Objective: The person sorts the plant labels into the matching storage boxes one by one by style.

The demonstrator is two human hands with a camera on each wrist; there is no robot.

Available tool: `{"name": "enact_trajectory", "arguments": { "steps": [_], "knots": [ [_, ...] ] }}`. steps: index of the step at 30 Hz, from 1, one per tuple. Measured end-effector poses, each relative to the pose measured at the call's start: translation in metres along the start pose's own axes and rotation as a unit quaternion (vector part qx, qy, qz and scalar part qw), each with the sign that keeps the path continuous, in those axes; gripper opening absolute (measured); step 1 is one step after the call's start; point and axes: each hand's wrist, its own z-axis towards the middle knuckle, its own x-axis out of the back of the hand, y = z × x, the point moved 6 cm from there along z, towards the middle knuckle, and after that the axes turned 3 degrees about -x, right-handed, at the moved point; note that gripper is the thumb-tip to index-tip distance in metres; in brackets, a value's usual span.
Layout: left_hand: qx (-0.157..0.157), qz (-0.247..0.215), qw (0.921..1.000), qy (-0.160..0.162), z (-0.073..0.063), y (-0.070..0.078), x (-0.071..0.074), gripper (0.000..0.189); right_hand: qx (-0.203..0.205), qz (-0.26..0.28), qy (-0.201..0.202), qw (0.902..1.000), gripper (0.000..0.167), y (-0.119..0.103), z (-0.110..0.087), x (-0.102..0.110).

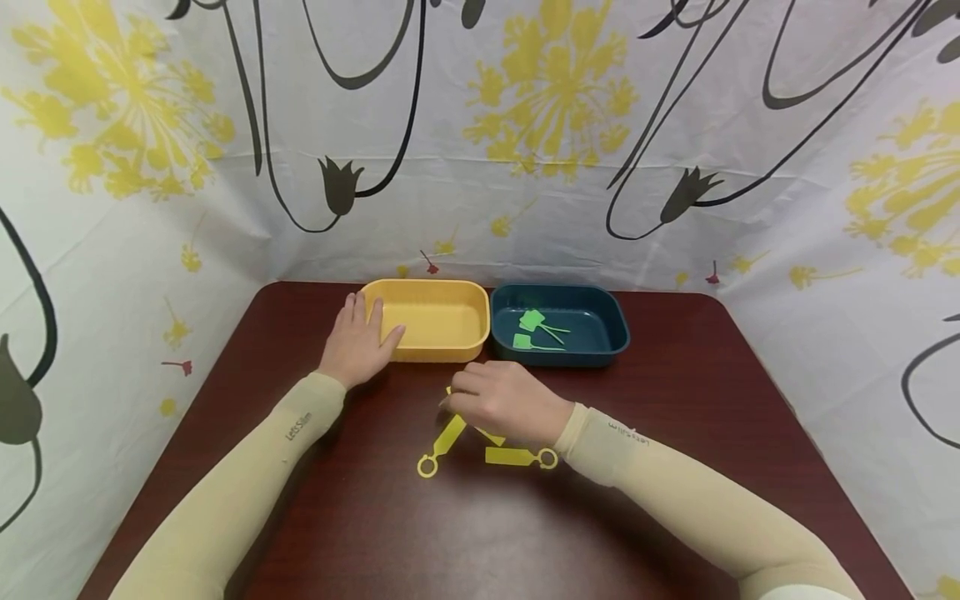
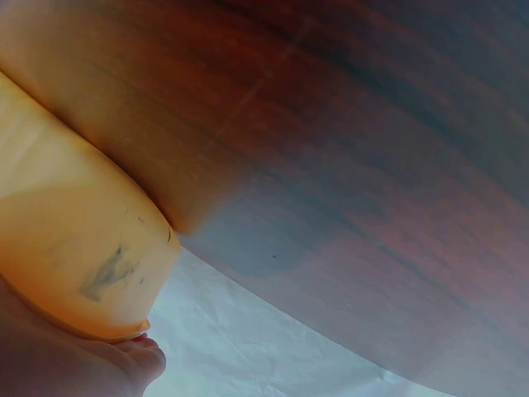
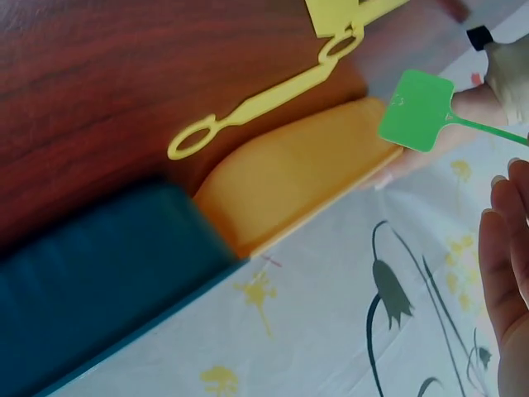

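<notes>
My left hand (image 1: 356, 346) rests on the left end of the yellow tray (image 1: 427, 353), fingers spread over its rim. In the left wrist view, part of that hand (image 2: 99, 364) lies along the tray's rim. My right hand (image 1: 506, 402) is low over the table with fingers bent, just in front of the trays. Its fingers pinch a green plant label (image 3: 417, 112) by the stem, seen in the right wrist view; the grip itself is out of frame. Yellow ring-ended tags (image 1: 510, 457) lie under and around this hand, one partly hidden by it.
A dark blue tray (image 1: 558, 358) stands against the yellow one's right side, with several green plant labels (image 1: 531, 320) in it. Both trays are at the back of the dark red-brown table (image 1: 360, 533). Patterned white cloth (image 1: 465, 200) hangs behind and at the sides.
</notes>
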Motion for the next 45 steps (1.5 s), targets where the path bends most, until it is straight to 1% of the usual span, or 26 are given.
{"name": "enact_trajectory", "arguments": {
  "steps": [5,9,16,24,31,37,42,45],
  "knots": [
    [-0.004,0.000,1.0000,0.003,0.000,-0.001,0.001,0.088,-0.008,-0.018,0.014,0.9997,0.010,0.005,-0.001,0.009],
    [-0.004,-0.002,1.0000,0.002,0.000,0.000,0.001,0.088,-0.016,-0.013,0.026,0.9995,0.013,0.008,-0.002,0.015],
    [-0.005,-0.002,1.0000,0.002,0.000,-0.001,0.000,0.088,-0.038,0.004,0.069,0.9969,0.011,0.022,-0.003,0.030],
    [-0.008,-0.007,0.9999,0.007,0.000,-0.001,0.001,0.087,-0.077,0.008,0.096,0.9924,0.015,0.048,-0.010,0.043],
    [-0.006,-0.001,1.0000,0.005,0.001,-0.003,-0.002,0.087,-0.105,0.004,0.113,0.9880,0.012,0.072,-0.020,0.048],
    [-0.003,-0.002,1.0000,0.004,0.002,-0.003,-0.002,0.087,-0.132,-0.012,0.123,0.9835,0.011,0.096,-0.032,0.052],
    [-0.007,-0.002,0.9999,0.009,0.002,-0.003,-0.001,0.087,-0.166,-0.023,0.121,0.9783,0.014,0.117,-0.046,0.051],
    [-0.007,-0.001,0.9999,0.009,0.001,-0.002,-0.001,0.087,-0.182,-0.033,0.117,0.9757,0.011,0.129,-0.055,0.047]
  ]
}}
